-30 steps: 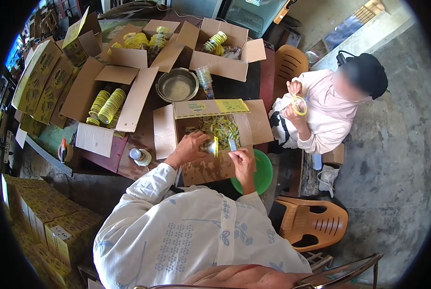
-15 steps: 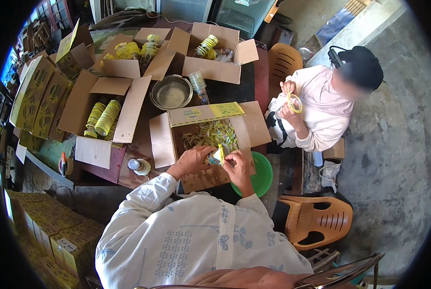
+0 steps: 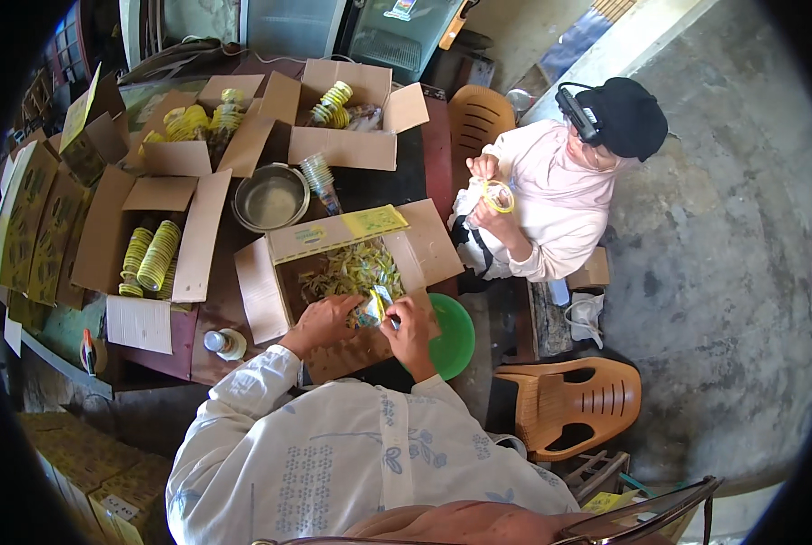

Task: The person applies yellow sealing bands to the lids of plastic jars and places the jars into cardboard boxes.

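Over the carton (image 3: pixel 288 245): one cup (image 3: pixel 376 304), left hand (image 3: pixel 324 322) curled round it, right hand (image 3: pixel 410 331) at rim, pinch unclear
Beyond grip: three cup-filled cartons (image 3: pixel 342 148), one bowl (image 3: pixel 270 202)
Near edge: flap (image 3: pixel 341 359) under hands
Room: table (image 3: pixel 220 307), left

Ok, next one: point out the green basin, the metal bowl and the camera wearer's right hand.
Green basin (image 3: pixel 454 336): head view, on its bare inside.
Metal bowl (image 3: pixel 246 200): head view, on its left inner wall.
Right hand (image 3: pixel 410 334): head view, on the back of the hand.
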A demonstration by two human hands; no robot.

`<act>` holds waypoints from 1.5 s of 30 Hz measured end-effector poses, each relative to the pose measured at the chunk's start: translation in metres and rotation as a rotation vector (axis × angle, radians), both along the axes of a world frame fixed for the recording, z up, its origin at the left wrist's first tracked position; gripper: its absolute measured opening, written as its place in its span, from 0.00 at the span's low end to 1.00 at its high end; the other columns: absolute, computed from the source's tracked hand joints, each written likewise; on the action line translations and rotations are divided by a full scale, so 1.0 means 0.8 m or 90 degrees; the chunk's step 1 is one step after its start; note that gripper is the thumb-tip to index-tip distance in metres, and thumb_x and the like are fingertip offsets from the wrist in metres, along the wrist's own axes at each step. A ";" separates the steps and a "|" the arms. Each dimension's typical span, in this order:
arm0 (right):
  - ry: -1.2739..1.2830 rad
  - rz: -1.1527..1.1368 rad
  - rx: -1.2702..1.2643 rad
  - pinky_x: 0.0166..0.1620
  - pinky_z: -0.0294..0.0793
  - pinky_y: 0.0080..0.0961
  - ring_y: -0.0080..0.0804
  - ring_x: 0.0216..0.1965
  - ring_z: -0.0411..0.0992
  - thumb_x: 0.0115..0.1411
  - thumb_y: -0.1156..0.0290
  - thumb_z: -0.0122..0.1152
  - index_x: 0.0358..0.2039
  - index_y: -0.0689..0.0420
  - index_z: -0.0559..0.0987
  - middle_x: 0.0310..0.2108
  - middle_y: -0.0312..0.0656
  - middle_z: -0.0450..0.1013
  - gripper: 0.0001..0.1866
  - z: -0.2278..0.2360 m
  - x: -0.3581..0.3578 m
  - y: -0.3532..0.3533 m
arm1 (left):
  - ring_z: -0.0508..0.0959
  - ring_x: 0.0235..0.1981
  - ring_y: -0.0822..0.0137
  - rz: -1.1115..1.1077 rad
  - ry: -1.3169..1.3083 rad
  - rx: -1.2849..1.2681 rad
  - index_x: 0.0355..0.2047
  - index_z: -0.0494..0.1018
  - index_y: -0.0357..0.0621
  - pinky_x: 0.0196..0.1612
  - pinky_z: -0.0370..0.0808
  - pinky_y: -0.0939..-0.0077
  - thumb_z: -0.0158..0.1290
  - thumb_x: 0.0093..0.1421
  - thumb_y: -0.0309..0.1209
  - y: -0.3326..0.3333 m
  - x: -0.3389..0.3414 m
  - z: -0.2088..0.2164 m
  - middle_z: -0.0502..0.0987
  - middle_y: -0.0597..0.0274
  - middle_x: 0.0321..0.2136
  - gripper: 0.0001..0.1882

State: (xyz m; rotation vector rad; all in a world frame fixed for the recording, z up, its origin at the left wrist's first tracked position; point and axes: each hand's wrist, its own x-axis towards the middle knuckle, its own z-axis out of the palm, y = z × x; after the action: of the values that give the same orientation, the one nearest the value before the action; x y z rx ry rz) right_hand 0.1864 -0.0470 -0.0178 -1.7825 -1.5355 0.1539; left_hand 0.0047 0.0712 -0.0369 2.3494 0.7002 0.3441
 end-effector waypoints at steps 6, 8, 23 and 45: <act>-0.022 -0.029 0.031 0.38 0.68 0.44 0.46 0.34 0.73 0.47 0.73 0.68 0.31 0.55 0.74 0.33 0.41 0.71 0.11 -0.008 0.008 -0.006 | 0.80 0.46 0.48 -0.002 -0.008 0.020 0.58 0.71 0.50 0.48 0.79 0.56 0.68 0.46 0.42 -0.001 -0.005 -0.009 0.80 0.51 0.46 0.38; -0.010 -0.084 0.064 0.36 0.69 0.43 0.45 0.33 0.73 0.48 0.74 0.68 0.30 0.55 0.74 0.33 0.41 0.71 0.11 -0.003 0.041 -0.013 | 0.80 0.46 0.49 -0.004 -0.014 0.022 0.58 0.70 0.50 0.48 0.79 0.56 0.69 0.45 0.41 0.005 -0.026 -0.020 0.80 0.50 0.47 0.38; 0.145 -0.135 0.141 0.37 0.73 0.35 0.43 0.32 0.73 0.49 0.81 0.67 0.32 0.61 0.74 0.34 0.46 0.70 0.11 0.020 0.027 -0.028 | 0.65 0.63 0.49 0.202 -0.006 0.204 0.59 0.73 0.44 0.64 0.57 0.47 0.57 0.58 0.61 0.019 -0.026 0.013 0.70 0.51 0.59 0.39; 0.267 -0.052 0.077 0.36 0.73 0.27 0.33 0.31 0.73 0.57 0.81 0.65 0.40 0.61 0.81 0.34 0.42 0.75 0.09 0.075 -0.022 -0.034 | 0.79 0.48 0.44 0.089 -0.253 -0.150 0.52 0.65 0.31 0.52 0.75 0.60 0.70 0.44 0.29 -0.019 -0.031 0.052 0.78 0.43 0.45 0.36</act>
State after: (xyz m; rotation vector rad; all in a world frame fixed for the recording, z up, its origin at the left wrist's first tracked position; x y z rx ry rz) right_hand 0.1688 -0.0746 0.0419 -1.5924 -1.1464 0.3629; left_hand -0.0205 0.0562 0.0045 1.9367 0.6686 0.7256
